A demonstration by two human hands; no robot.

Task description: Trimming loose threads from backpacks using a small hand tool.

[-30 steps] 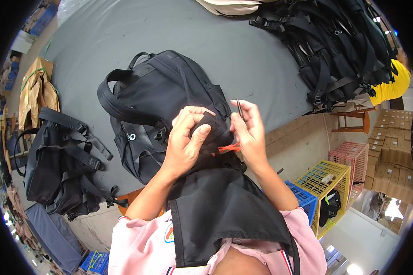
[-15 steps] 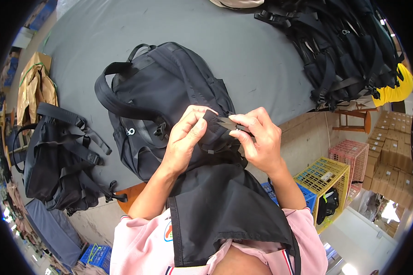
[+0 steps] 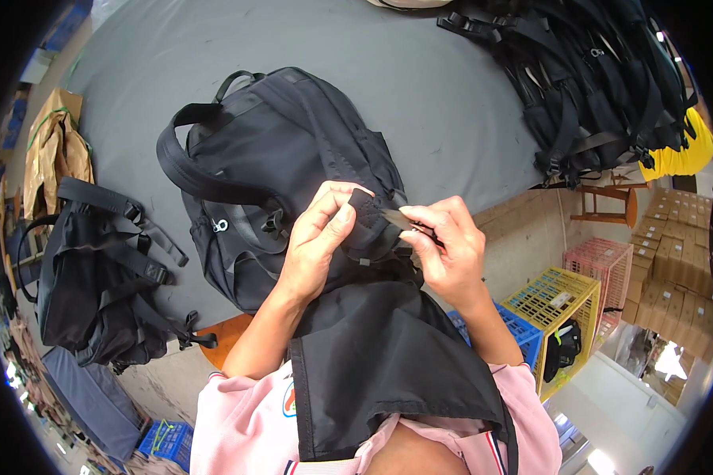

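Black backpack (image 3: 293,150) is lying on the grey surface (image 3: 451,87), its top handle pointing away from the person and its near edge hanging over the surface edge toward the lap.

Left hand (image 3: 318,241) is closing around a padded black strap end (image 3: 370,222) at the near side of the backpack; thumb and fingers are curling over the fold and pinching it, so the hand is mostly closed with the strap in its grip.

Right hand (image 3: 451,249) is sitting just beside the left, fingers bunched together and nipping a small dark tool (image 3: 404,220) whose pointed end is touching the strap end. What kind of tool it is cannot be told; most of it is hidden inside the fingers.

A black apron or cloth (image 3: 380,356) is draping down from the surface edge over the person's pink shirt (image 3: 245,419), directly below both hands.

To the left, a second black bag (image 3: 95,277) is slumping over the surface edge, with a brown paper bag (image 3: 51,154) beyond it. At the far right of the surface, a heap of black backpacks (image 3: 602,79) is lying well apart from the hands, with something yellow (image 3: 689,154) beside it. On the floor at right, a yellow crate (image 3: 566,305), a pink crate (image 3: 598,261) and a wooden stool (image 3: 610,202) are standing near each other.
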